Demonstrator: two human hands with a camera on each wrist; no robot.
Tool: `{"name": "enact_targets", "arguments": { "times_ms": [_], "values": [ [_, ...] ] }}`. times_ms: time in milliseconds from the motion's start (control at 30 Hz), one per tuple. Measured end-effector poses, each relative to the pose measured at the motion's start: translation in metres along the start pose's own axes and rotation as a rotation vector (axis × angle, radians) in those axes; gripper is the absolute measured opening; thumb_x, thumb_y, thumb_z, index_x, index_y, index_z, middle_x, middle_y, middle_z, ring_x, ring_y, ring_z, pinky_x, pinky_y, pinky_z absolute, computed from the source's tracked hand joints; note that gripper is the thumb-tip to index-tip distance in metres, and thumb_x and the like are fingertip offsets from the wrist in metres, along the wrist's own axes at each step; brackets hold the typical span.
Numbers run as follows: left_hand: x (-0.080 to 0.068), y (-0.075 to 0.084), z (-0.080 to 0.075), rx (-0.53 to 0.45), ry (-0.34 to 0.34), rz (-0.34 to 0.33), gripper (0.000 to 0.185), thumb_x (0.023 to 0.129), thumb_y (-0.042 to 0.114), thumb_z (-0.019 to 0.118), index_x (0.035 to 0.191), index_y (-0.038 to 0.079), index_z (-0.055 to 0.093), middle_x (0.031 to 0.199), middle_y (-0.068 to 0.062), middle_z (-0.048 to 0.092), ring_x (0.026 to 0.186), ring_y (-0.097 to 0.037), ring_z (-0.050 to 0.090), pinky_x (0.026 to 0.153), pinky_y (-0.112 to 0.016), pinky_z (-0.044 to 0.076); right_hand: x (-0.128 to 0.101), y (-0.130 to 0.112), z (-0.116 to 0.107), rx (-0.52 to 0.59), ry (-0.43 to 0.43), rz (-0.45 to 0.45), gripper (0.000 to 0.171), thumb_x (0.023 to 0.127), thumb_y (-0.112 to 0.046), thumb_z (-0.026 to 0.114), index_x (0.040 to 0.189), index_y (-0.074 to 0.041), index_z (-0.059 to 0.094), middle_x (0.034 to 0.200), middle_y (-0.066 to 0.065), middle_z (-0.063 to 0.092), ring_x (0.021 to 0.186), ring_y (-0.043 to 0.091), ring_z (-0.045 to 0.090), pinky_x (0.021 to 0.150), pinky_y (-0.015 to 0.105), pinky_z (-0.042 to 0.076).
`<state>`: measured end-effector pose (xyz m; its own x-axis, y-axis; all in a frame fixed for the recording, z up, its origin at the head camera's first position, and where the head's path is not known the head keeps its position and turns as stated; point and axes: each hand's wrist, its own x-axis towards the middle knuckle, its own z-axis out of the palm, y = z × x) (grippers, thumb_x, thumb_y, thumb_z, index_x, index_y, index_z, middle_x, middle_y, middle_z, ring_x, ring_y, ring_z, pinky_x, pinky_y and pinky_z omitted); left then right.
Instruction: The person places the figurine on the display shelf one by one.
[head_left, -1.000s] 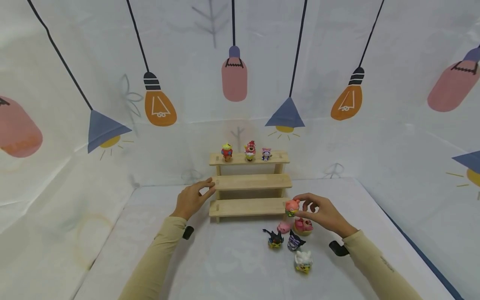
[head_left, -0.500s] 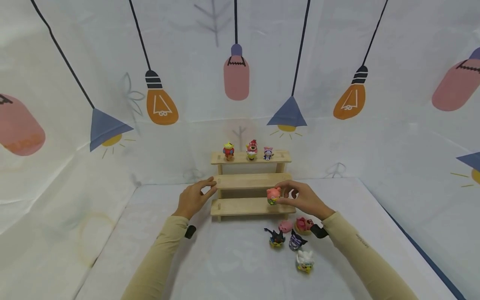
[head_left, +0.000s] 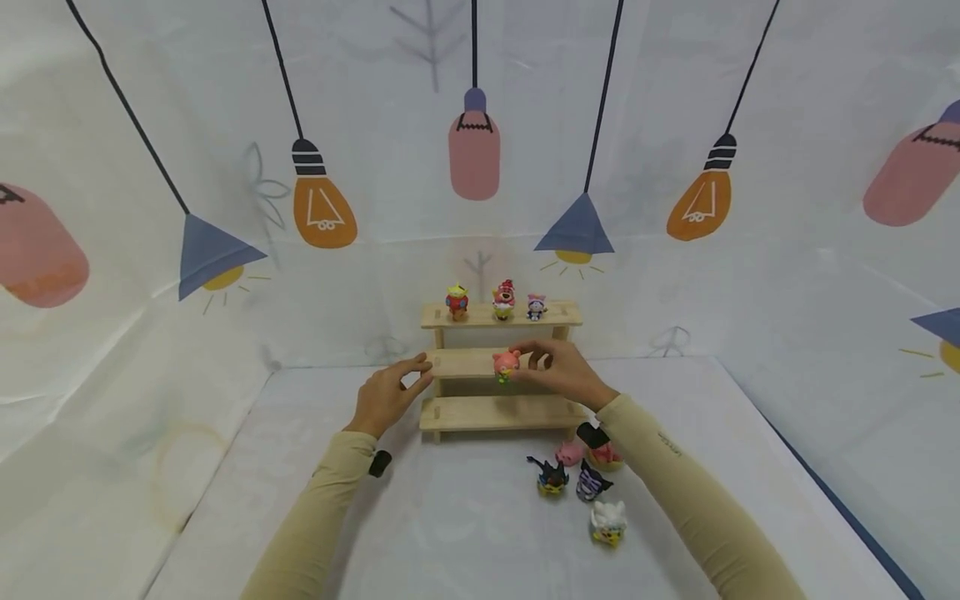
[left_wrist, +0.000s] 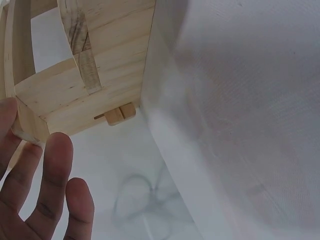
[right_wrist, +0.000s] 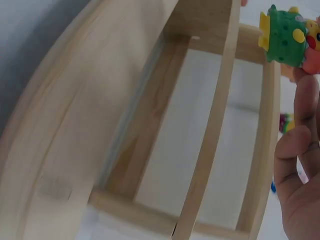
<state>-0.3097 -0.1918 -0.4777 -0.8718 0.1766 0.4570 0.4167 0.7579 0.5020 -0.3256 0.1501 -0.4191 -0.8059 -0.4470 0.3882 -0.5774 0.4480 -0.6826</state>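
Observation:
My right hand (head_left: pixel 564 371) pinches a small toy figurine (head_left: pixel 506 365) with a pink eared head. The right wrist view shows the figurine's green, yellow-spotted lower part (right_wrist: pixel 287 37). It is held before the middle tier of a three-tier wooden display stand (head_left: pixel 502 412). At that tier's left end, the thumb and index fingertip of my left hand (head_left: pixel 386 398) grip the board edge; the other fingers (left_wrist: pixel 57 155) extend beside it in the left wrist view. Along the top tier stand a red-and-yellow figurine (head_left: pixel 457 303), a red-hatted bear figurine (head_left: pixel 504 301) and a small purple-and-pink figurine (head_left: pixel 536 307).
Several figurines lie on the white tabletop at the stand's front right: a pink one (head_left: pixel 568 453), a red-pink one (head_left: pixel 603 456) partly behind my right sleeve, a black one (head_left: pixel 551 477), a purple-black one (head_left: pixel 592 482) and a white one (head_left: pixel 608 523). A lamp-printed sheet (head_left: pixel 412 283) hangs behind.
My right hand has carried the pink-headed figurine left and up, from the stand's lower right corner to its middle tier. My left hand keeps its place at the stand.

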Motion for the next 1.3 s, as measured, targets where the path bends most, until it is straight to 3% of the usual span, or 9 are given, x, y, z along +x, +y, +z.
{"name": "enact_targets", "arguments": {
  "times_ms": [367, 533, 833, 1300],
  "values": [
    [-0.002, 0.002, 0.0, 0.003, -0.012, -0.013, 0.03, 0.098, 0.043, 0.068, 0.122, 0.026, 0.075, 0.136, 0.014, 0.063, 0.049, -0.004, 0.052, 0.039, -0.027, 0.036, 0.038, -0.016, 0.038, 0.031, -0.013, -0.013, 0.042, 0.085, -0.035, 0.084, 0.122, -0.019, 0.072, 0.11, -0.006, 0.071, 0.082, 0.014, 0.063, 0.07, 0.034, 0.049],
    [-0.002, 0.003, 0.001, -0.006, -0.004, -0.002, 0.029, 0.098, 0.04, 0.069, 0.122, 0.025, 0.076, 0.136, 0.012, 0.064, 0.049, -0.003, 0.052, 0.038, -0.027, 0.035, 0.048, -0.018, 0.047, 0.042, -0.009, 0.032, 0.045, 0.087, -0.034, 0.083, 0.126, -0.015, 0.071, 0.114, -0.003, 0.071, 0.079, 0.014, 0.065, 0.063, 0.031, 0.051],
    [-0.001, 0.006, 0.0, -0.006, 0.005, 0.004, 0.029, 0.098, 0.038, 0.07, 0.123, 0.024, 0.075, 0.137, 0.01, 0.064, 0.047, -0.004, 0.05, 0.038, -0.027, 0.034, 0.055, -0.018, 0.054, 0.076, -0.001, 0.073, 0.042, 0.087, -0.031, 0.083, 0.124, -0.017, 0.069, 0.119, 0.004, 0.072, 0.077, 0.015, 0.067, 0.062, 0.032, 0.053],
    [-0.002, 0.008, -0.001, -0.015, 0.004, -0.001, 0.029, 0.097, 0.037, 0.071, 0.122, 0.023, 0.075, 0.137, 0.01, 0.064, 0.047, -0.004, 0.051, 0.038, -0.027, 0.035, 0.056, -0.015, 0.057, 0.101, -0.034, 0.065, 0.046, 0.091, -0.031, 0.08, 0.13, -0.014, 0.064, 0.123, 0.008, 0.068, 0.082, 0.017, 0.066, 0.067, 0.033, 0.055]
  ]
}}
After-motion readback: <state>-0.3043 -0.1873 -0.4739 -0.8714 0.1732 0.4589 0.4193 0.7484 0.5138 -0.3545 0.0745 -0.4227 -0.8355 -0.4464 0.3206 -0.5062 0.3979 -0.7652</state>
